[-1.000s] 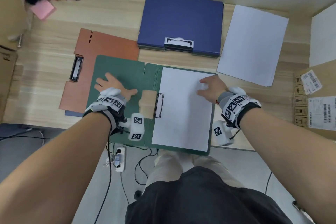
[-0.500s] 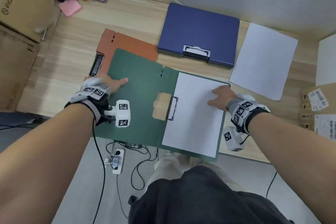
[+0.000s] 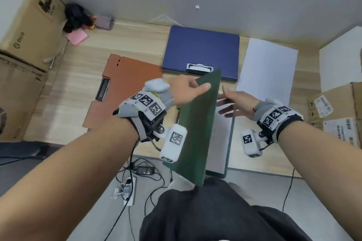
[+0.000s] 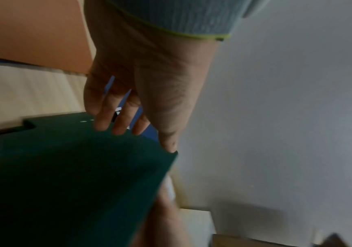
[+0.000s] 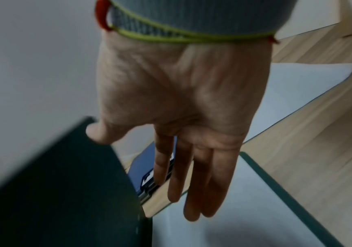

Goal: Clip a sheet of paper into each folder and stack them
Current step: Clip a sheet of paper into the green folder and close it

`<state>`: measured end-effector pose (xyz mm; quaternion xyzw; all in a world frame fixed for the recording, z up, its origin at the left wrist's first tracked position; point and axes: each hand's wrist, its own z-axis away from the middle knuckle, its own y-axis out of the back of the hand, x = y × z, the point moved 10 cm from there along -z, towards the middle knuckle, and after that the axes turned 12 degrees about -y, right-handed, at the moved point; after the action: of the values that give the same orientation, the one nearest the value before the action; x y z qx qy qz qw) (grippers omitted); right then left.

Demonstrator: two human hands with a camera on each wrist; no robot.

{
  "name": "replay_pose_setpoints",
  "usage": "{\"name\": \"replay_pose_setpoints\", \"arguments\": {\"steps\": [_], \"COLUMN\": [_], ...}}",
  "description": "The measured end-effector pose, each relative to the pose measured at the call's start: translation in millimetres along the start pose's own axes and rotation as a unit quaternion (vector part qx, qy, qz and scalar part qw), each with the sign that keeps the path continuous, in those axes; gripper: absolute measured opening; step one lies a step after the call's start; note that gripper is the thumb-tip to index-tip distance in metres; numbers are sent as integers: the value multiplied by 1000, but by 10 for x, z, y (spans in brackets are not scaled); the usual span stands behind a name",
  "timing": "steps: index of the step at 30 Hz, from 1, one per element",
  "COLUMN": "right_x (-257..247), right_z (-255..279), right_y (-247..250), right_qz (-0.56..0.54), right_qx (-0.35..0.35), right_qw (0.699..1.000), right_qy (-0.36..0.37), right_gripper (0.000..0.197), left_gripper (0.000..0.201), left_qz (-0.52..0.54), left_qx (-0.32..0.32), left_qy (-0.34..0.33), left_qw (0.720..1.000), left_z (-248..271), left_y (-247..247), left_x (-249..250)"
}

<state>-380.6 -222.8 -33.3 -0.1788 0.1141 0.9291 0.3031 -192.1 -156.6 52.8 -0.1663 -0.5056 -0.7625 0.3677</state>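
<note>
We see the left hand (image 3: 184, 92) pinching the far corner of the green folder (image 3: 195, 135), thumb on the outer face, fingers (image 4: 117, 123) behind, so its matte cover stands steeply tilted on the bench (image 3: 78, 76). Under that cover a white sheet (image 3: 220, 143) lies flat on the folder's back board, near the bench's front edge, over which the folder juts. The right hand (image 3: 238, 103) hovers just right of the raised cover, fingers (image 5: 198, 183) straight and loosely spread, holding nothing. Beyond the green folder lies a closed blue folder (image 3: 201, 51) with a metal clip; left of the green one an open orange folder (image 3: 125, 88); right of the blue one a loose paper stack (image 3: 268, 70). Far left stands a cardboard box (image 3: 29, 25); its print is too blurred to read.
</note>
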Motion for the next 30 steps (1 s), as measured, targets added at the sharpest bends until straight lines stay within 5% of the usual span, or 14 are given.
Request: {"name": "replay_pose_setpoints", "arguments": {"steps": [2, 6, 9, 12, 15, 23, 27, 30], "right_x": [98, 445, 746, 894, 1032, 919, 560, 386], "right_z": [60, 16, -103, -230, -386, -400, -289, -264], "right_y": [194, 310, 310, 213, 181, 349, 493, 612], "right_qz": [-63, -79, -60, -57, -42, -71, -81, -68], "right_qx": [16, 33, 57, 49, 52, 69, 90, 94], "right_qw": [998, 995, 994, 994, 994, 994, 993, 993], "right_qy": [-4, -43, -73, -86, -90, -43, -13, -28], "right_gripper": [72, 72, 66, 41, 49, 53, 33, 41], "left_gripper": [51, 94, 102, 114, 123, 50, 37, 35], "left_qz": [-14, -40, 11, 87, 149, 278, 319, 377], "left_qx": [3, -53, -58, -28, -32, 30, 102, 196], "left_qy": [41, 180, 224, 252, 280, 227, 164, 165], "left_qw": [999, 982, 973, 963, 948, 933, 928, 890], "left_z": [-121, -183, -241, -189, -125, -153, -325, -399], "left_y": [-237, -744, -1079, -1116, -1151, -831, -347, 123], "left_x": [-185, -1007, -1424, -1415, -1350, -1019, -808, -863]}}
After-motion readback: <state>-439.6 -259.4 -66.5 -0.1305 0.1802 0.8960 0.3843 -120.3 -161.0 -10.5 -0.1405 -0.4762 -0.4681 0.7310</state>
